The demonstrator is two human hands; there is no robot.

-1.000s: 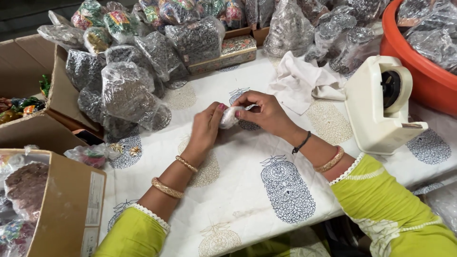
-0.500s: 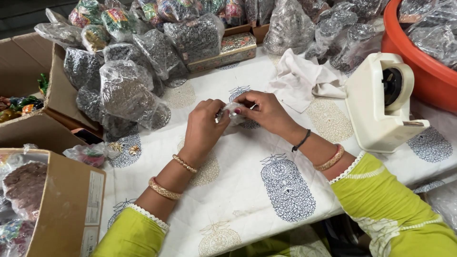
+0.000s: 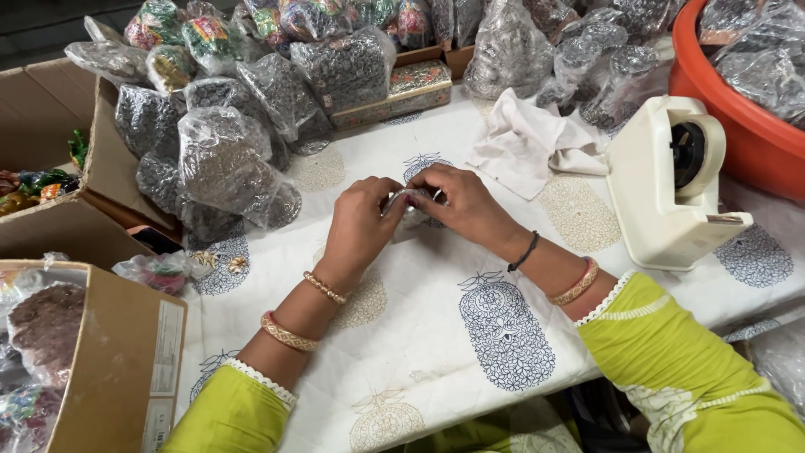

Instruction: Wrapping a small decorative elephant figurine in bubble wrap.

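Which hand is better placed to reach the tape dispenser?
Right. The right hand shares the small clear packet with the left hand, but the cream tape dispenser sits on its side, nothing between.

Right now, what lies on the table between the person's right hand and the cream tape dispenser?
In the head view, a crumpled white cloth lies between the right hand and the tape dispenser, on the printed tablecloth.

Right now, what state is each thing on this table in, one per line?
Left hand: closed on the small packet.
Right hand: closed on the same packet.
Small packet: held between both hands, just above the cloth.
Tape dispenser: upright, untouched.
White rag: crumpled.
Clear bags: filled, piled.
Cardboard box: open.
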